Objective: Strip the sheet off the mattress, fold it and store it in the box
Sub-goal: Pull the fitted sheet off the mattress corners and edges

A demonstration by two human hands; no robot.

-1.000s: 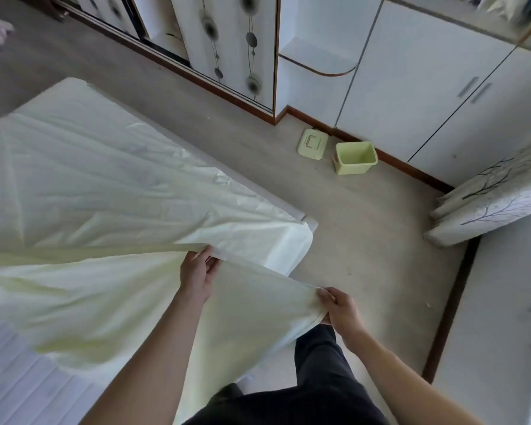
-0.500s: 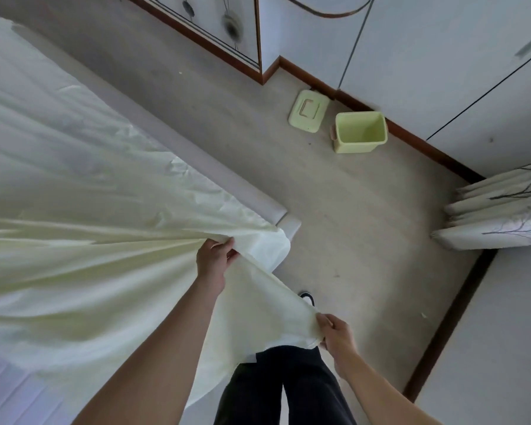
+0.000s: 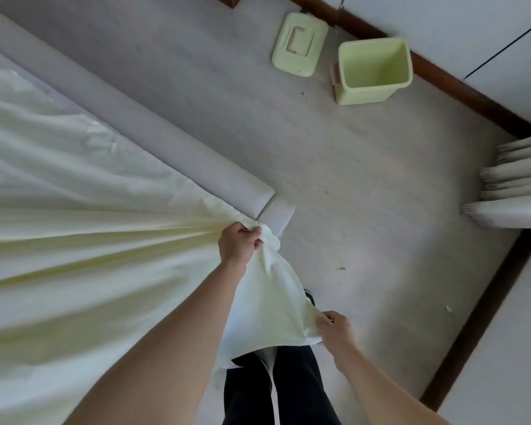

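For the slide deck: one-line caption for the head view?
Both hands, left hand and right hand, grip the pale sheet, open green box beyond.

Left hand (image 3: 238, 244): fist closed on bunched sheet (image 3: 74, 240) edge, knuckles up, forearm bare, extended forward. Right hand (image 3: 334, 331): lower, nearer body, fingers pinched on sheet corner, wrist bent inward. Dark-trousered legs (image 3: 276, 391) below sheet, between forearms.

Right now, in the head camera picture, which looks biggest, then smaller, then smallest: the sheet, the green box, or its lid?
1. The pale yellow sheet, by far the biggest.
2. The green box.
3. The lid lying beside the box looks a bit smaller. Both sit about equally far away, so this order seems fair.
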